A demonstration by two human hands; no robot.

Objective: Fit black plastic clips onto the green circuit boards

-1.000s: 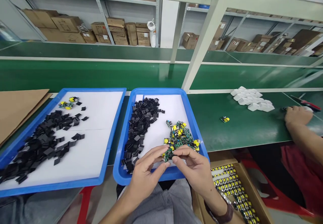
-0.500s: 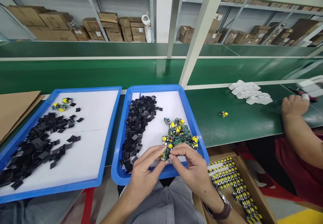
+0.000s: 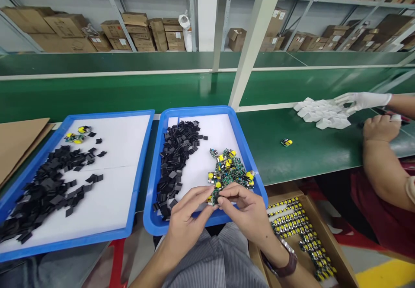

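Between the fingertips of both my hands is a small green circuit board with a yellow part, held over the near side of a blue tray. My left hand pinches its left side, and my right hand pinches the right. Just beyond my fingers lies a heap of similar circuit boards with yellow parts. Along the tray's left side runs a pile of small black square pieces. My fingers partly hide the held board.
Left stands a second blue tray with black pieces and a few boards. A lone board lies on the green bench. Below right is a cardboard box of boards in rows. A co-worker's gloved hand touches white pieces.
My hands keep the same pinch on the circuit board, nearly in place. At right, the co-worker's gloved hand has come down onto the white pieces, and there are more of them. The view shifted slightly.
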